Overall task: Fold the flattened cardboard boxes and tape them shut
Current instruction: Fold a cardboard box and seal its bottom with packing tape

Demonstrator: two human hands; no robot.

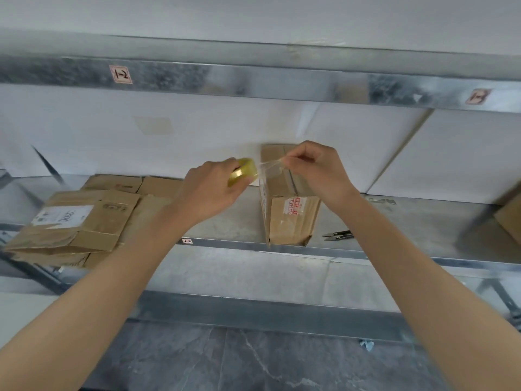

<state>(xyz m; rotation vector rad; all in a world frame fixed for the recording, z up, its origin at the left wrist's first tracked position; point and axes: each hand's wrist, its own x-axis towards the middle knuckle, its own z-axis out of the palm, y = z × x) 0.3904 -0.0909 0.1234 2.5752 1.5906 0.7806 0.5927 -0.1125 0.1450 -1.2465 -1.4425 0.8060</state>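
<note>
- A pink-bordered tag (120, 74) on the upper shelf beam (253, 80) reads "1-2". A second tag (478, 96) further right on the same beam is too blurred to read.
- A small label (187, 241) on the front edge of the lower shelf (408, 215) reads "2-2".
- The folded box (284, 221) carries a white sticker (291, 206) with red print, too small to read.
- A white shipping label (63, 217) on the top of the flattened boxes (93, 235) bears dark handwriting that I cannot make out.
- Both forearms reach forward and up over the lower shelf.
- The left hand (211, 190) is level with the top of the folded box and just to its left. Its fingers are curled round a yellowish tape roll (244, 172).
- The right hand (315, 167) is over the top of the folded box, knuckles up. Its thumb and fingertips are pinched together on the free end of a clear strip of tape (269, 165).
- The strip spans the short gap between the roll and the right hand.
- The folded box stands upright on the lower shelf, near its front edge. What is inside cannot be seen.
- The flattened boxes lie stacked at the left end of the same shelf, well apart from the folded box.
- Small snips (338, 235) lie on the shelf just right of the folded box.
- Another cardboard box (510, 218) shows at the right edge.
</note>
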